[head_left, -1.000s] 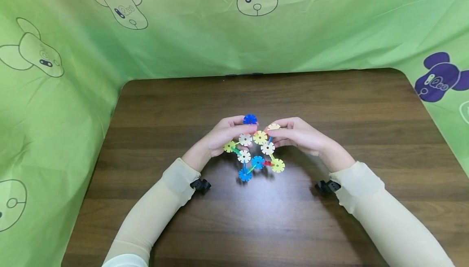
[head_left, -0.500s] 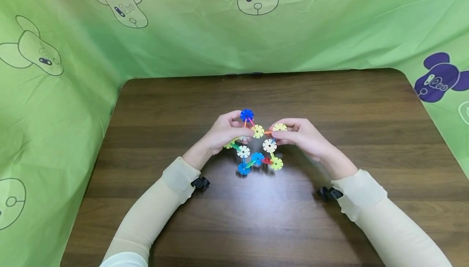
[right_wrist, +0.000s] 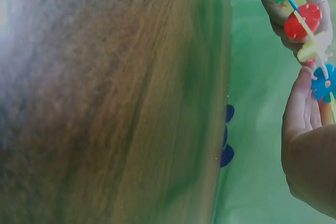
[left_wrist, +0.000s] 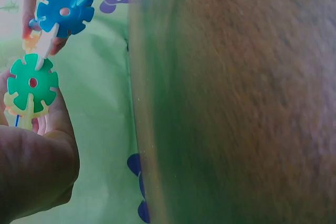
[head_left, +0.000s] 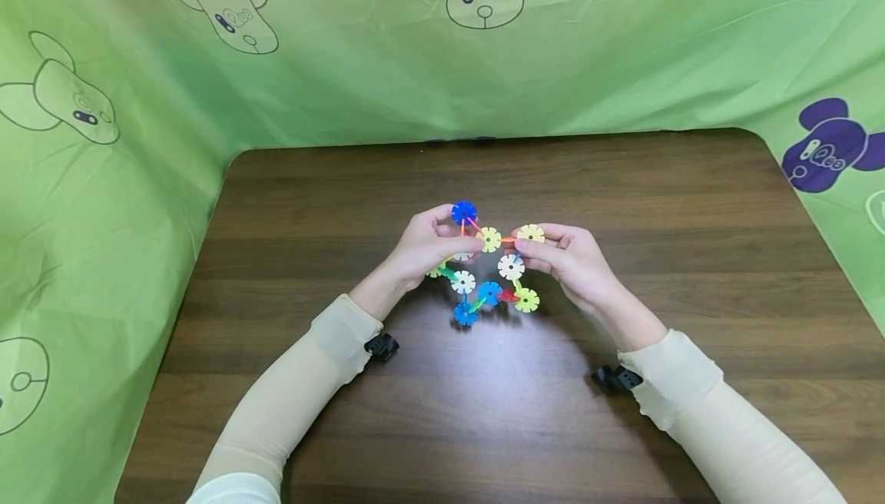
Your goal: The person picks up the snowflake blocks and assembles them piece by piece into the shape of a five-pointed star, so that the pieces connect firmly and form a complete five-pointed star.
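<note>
Several notched plastic snowflake discs are joined edge to edge into a ring, held up between both hands. My left hand [head_left: 435, 247] pinches its upper left part, near a dark blue disc [head_left: 465, 213] at the top and a pale yellow disc [head_left: 490, 240]. Another pale yellow disc [head_left: 530, 235] is pinched between the thumb and fingers of my right hand [head_left: 570, 262]. White, yellow-green and blue discs [head_left: 490, 293] hang in the lower part. A green disc [left_wrist: 33, 82] appears in the left wrist view, a red disc [right_wrist: 303, 22] in the right wrist view. My fingers hide some discs.
A dark wooden table [head_left: 442, 412] lies beneath the hands. Green cloth [head_left: 373, 66] printed with cartoon animal heads hangs around its back and sides. A small black camera [head_left: 382, 346] sits on each wrist.
Both hands have lifted the disc ring slightly away from me. The right hand has shifted a little to the right, exposing the orange link between the two pale yellow discs. More of the dark blue disc shows.
</note>
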Demonstrator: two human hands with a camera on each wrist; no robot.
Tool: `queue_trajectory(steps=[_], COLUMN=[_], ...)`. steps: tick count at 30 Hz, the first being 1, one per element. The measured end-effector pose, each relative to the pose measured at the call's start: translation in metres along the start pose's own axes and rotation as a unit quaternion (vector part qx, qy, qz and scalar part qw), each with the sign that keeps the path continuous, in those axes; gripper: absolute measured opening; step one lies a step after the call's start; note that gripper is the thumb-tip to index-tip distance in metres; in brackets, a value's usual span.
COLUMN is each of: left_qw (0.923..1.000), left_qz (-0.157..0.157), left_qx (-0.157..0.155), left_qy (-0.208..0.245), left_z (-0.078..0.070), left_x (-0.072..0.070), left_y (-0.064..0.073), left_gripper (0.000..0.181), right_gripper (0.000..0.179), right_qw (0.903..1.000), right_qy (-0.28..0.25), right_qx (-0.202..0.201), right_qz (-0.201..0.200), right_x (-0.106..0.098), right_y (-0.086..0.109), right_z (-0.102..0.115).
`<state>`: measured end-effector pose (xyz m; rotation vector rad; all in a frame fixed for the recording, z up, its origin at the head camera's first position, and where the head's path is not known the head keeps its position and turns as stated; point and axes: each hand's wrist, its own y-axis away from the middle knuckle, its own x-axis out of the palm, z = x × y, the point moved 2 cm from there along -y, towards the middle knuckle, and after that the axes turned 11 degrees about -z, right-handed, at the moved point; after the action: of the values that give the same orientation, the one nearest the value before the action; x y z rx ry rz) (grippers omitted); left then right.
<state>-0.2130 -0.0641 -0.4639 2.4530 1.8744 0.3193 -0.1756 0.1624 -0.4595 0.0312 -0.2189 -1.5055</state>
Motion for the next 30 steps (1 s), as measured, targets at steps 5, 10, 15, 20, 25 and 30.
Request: queue_trajectory(steps=[5, 10, 15, 20, 25, 30], left_qw=[1.0000, 0.9998, 0.9995, 0.9996, 0.9986, 0.9889], left_qz=[-0.007, -0.012, -0.019, -0.010, 0.002, 0.023], left_qx=[-0.005, -0.015, -0.022, -0.024, -0.045, -0.082], left_qy=[0.002, 0.009, 0.014, 0.014, -0.029, -0.122], left_z=[0.000, -0.001, -0.001, -0.001, 0.002, 0.010], left_x=[0.001, 0.004, 0.009, 0.012, 0.010, 0.009], left_y=[0.000, 0.000, 0.001, 0.000, -0.006, -0.015], left_gripper=[0.045, 0.045, 0.036, 0.028, 0.037, 0.054], right_gripper=[0.011, 0.012, 0.014, 0.015, 0.014, 0.031], right_qw=[1.0000, 0.9999, 0.9982, 0.9977, 0.9994, 0.9946], right_qy=[-0.003, -0.012, -0.054, -0.052, -0.012, 0.081], right_qx=[0.001, -0.005, -0.016, -0.026, 0.006, 0.051], right_qz=[-0.003, 0.007, 0.021, 0.034, 0.032, 0.039], right_x=[0.001, -0.001, -0.003, -0.004, -0.008, -0.017], right_y=[0.001, 0.001, 0.002, 0.005, 0.004, -0.001], right_z=[0.000, -0.002, -0.006, -0.007, -0.008, -0.012])
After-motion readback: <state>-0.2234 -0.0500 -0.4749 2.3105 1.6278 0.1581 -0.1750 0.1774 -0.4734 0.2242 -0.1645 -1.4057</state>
